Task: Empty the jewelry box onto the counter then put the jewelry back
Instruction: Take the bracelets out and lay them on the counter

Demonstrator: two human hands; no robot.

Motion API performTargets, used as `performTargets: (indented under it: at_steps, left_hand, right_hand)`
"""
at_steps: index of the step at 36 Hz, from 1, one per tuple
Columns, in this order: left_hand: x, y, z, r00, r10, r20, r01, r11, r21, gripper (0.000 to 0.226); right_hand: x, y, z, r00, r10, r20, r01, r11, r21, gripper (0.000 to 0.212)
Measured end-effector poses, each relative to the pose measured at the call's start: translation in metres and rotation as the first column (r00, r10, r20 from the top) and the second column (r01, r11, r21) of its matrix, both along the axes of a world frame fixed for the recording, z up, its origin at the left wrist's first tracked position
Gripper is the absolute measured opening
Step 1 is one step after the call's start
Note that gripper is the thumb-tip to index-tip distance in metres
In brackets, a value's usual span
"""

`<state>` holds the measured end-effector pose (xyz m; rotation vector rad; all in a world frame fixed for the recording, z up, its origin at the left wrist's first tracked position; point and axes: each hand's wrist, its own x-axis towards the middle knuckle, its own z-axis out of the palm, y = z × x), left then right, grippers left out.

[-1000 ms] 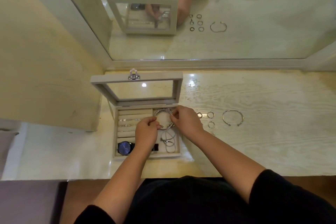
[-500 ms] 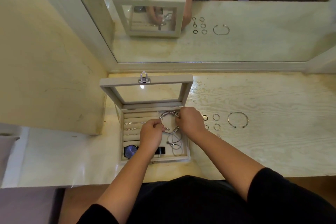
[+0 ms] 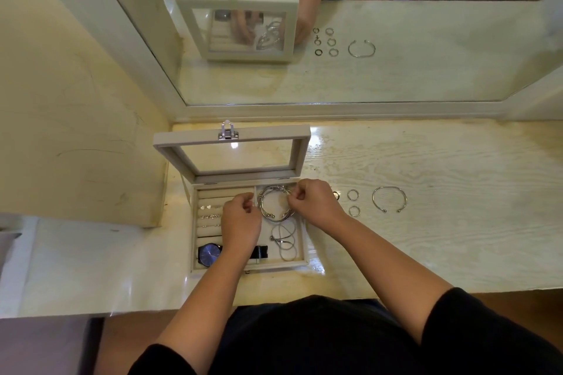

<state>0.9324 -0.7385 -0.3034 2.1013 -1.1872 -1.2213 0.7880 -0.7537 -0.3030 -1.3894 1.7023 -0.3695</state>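
A beige jewelry box [image 3: 195, 265] stands open on the pale counter [image 3: 426, 237], its glass lid [image 3: 231, 146] upright. Over its upper right compartment lies a stack of silver bangles [image 3: 268, 207]. My left hand [image 3: 242, 222] pinches the stack's left side and my right hand [image 3: 316, 202] pinches its right side. Inside the box are also a blue-faced watch [image 3: 210, 254], thin hoops [image 3: 286, 240] and small earrings [image 3: 208, 207] on the ring rolls. On the counter to the right lie several rings [image 3: 353, 195] and a silver cuff bangle [image 3: 389, 198].
A large mirror [image 3: 365, 39] runs along the back of the counter and reflects the box, hands and jewelry. A cream wall panel [image 3: 76, 131] closes the left side. The counter's front edge [image 3: 91, 313] is near my body.
The view has shifted a little. Both hands stay on the stack of bangles over the upper right compartment, with only small finger movement.
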Motion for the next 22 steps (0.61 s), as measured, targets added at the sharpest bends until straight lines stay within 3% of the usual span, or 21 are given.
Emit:
performTargets:
  at_steps: [6, 16, 22]
  left_hand:
    - [-0.005, -0.002, 0.001, 0.999, -0.004, 0.039, 0.004, 1.0, 0.006, 0.035]
    - [-0.023, -0.002, 0.008, 0.998, 0.066, -0.022, -0.066, 0.997, -0.028, 0.033]
    - [-0.04, -0.002, 0.012, 0.993, 0.051, -0.11, -0.056, 0.998, -0.041, 0.024]
  right_hand:
    - [-0.007, 0.004, 0.006, 0.992, -0.031, 0.119, 0.033, 0.999, -0.014, 0.036]
    - [-0.021, 0.006, 0.013, 0.964, -0.09, 0.251, 0.098, 0.995, -0.019, 0.03]
    - [-0.041, 0.009, 0.012, 0.964, -0.162, 0.213, 0.169, 0.986, -0.016, 0.03]
